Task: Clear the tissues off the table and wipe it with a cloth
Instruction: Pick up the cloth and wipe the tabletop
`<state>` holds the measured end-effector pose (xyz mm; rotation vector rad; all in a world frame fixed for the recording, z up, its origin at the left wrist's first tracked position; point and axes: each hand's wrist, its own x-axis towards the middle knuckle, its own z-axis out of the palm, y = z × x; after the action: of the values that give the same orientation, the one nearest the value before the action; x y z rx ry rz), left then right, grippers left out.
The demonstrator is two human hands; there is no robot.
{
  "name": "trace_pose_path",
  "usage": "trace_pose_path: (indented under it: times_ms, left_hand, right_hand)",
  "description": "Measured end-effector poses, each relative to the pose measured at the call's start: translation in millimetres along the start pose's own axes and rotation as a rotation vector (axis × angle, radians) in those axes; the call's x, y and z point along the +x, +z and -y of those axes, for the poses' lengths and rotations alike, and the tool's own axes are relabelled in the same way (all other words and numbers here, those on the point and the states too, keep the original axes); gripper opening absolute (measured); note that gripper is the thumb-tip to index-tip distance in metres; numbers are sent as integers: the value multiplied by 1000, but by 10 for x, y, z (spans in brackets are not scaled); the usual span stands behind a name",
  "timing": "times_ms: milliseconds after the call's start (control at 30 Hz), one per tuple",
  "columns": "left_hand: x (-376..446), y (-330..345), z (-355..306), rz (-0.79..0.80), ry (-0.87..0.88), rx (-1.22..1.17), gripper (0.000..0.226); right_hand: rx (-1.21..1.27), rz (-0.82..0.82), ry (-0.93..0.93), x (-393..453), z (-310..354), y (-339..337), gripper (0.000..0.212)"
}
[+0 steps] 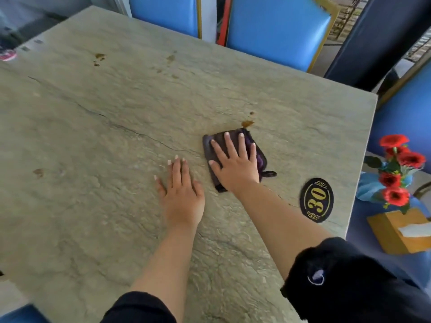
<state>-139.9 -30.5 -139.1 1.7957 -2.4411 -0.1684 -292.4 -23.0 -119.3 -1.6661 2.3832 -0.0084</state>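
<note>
A folded dark purple cloth (257,157) lies flat on the grey-green stone table (116,136), right of centre. My right hand (233,163) presses on it, palm down, fingers spread. Just beyond the cloth's far edge is a brown stain (246,123) with a smaller spot above it. My left hand (180,194) rests flat on the bare table beside the cloth, fingers apart, holding nothing. More brown stains sit at the far left (100,57), far middle (171,58) and near left (38,172). No tissues are on the table.
A black oval plate marked 30 (317,200) sits near the table's right edge. To the right, on a blue seat, stand red flowers (396,171) and a wooden tissue box (396,231). Blue chairs (277,31) line the far side.
</note>
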Motion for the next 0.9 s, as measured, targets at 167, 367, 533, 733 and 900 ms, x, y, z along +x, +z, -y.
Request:
trace_pose_path:
  times_ms: [167,367,533,733,900]
  left_hand:
    - [254,8,48,-1,-15,10,57]
    - [269,-1,54,1,10,10,57]
    - [298,-18,71,-19,19,-47,56]
    - [298,-28,63,-4,19,-70,56]
    - [335,-90,90,54,9,-162,54]
  right_hand:
    - [-86,38,-360,-139,-511,-46,61]
    - [88,-28,344,218,-294,-76,60]
    - [-19,-35,-143,-102,51,43,57]
    - [-15,-50,-67,-649,-579,78,60]
    - [138,-45,413,-837,-220,131,63]
